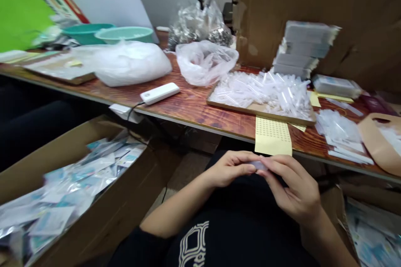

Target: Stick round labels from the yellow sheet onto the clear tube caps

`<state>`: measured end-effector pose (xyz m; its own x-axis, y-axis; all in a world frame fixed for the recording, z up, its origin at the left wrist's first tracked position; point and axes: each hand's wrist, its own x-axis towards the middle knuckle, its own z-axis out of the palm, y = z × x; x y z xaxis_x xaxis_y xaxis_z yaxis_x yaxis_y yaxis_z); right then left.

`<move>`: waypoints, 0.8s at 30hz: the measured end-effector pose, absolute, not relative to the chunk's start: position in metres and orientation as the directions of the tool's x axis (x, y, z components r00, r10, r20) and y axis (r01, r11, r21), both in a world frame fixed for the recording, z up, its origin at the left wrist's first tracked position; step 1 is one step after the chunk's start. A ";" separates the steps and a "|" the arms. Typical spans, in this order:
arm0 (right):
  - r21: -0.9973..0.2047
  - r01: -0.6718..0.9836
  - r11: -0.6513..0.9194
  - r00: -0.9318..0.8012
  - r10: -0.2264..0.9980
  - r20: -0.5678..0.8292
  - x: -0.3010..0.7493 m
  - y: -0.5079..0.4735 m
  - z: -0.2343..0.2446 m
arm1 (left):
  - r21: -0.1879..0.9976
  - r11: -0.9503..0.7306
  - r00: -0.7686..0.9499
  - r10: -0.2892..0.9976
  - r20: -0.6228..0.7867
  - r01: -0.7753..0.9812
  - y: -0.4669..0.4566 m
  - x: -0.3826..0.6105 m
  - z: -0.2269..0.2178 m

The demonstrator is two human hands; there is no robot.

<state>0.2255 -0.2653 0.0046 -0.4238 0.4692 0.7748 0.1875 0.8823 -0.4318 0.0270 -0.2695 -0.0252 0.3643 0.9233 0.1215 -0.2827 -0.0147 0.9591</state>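
Observation:
My left hand [231, 168] and my right hand [291, 187] meet in front of my lap, below the table edge. Both pinch a small clear plastic piece [258, 164] between their fingertips; it is too blurred to name more closely. Just above them a yellow sheet of small stickers [272, 135] hangs over the edge of the wooden table [188, 106]. Behind it a shallow cardboard tray [238, 107] holds a heap of clear plastic tubes [269, 89].
A cardboard box [103, 212] of packaged sachets stands at my left. On the table lie a white power bank [160, 92], plastic bags [205, 61], green basins [123, 33], stacked packets [305, 48] and a tan paper bag [380, 142]. A cardboard wall rises behind.

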 end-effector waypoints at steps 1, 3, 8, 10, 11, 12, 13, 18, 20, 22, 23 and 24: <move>-0.421 0.183 0.888 -0.416 0.458 0.785 0.226 -0.265 0.004 | 0.957 -0.001 0.369 0.923 0.112 -0.289 -0.270 0.028 -0.025; -0.402 0.189 0.896 -0.408 0.444 0.798 0.227 -0.264 0.002 | 0.949 0.012 0.371 0.922 0.111 -0.314 -0.270 0.030 -0.026; -0.380 0.220 0.898 -0.414 0.439 0.798 0.229 -0.263 -0.004 | 0.945 0.020 0.369 0.923 0.107 -0.326 -0.269 0.032 -0.031; -0.386 0.213 0.898 -0.402 0.440 0.803 0.229 -0.262 -0.005 | 0.944 0.031 0.370 0.924 0.098 -0.329 -0.269 0.033 -0.031; -0.390 0.206 0.897 -0.398 0.441 0.805 0.229 -0.261 -0.005 | 0.943 0.034 0.367 0.925 0.095 -0.331 -0.269 0.033 -0.032; -0.393 0.200 0.897 -0.395 0.441 0.806 0.229 -0.261 -0.006 | 0.943 0.036 0.362 0.928 0.092 -0.331 -0.269 0.034 -0.032; -0.397 0.201 0.896 -0.390 0.445 0.806 0.229 -0.260 -0.006 | 0.942 0.036 0.355 0.931 0.090 -0.333 -0.269 0.035 -0.032; -0.408 0.242 0.881 -0.345 0.471 0.812 0.227 -0.258 -0.012 | 0.933 0.051 0.309 0.949 0.066 -0.356 -0.267 0.041 -0.034; -0.412 0.240 0.879 -0.337 0.474 0.814 0.228 -0.257 -0.014 | 0.930 0.056 0.298 0.953 0.060 -0.364 -0.266 0.044 -0.034; -0.420 0.236 0.876 -0.342 0.479 0.808 0.229 -0.256 -0.016 | 0.927 0.058 0.294 0.954 0.058 -0.372 -0.265 0.046 -0.035; -0.422 0.233 0.876 -0.345 0.480 0.806 0.229 -0.256 -0.016 | 0.925 0.059 0.293 0.954 0.058 -0.375 -0.265 0.047 -0.034; -0.425 0.230 0.875 -0.348 0.482 0.804 0.230 -0.255 -0.016 | 0.924 0.059 0.292 0.955 0.058 -0.377 -0.265 0.047 -0.034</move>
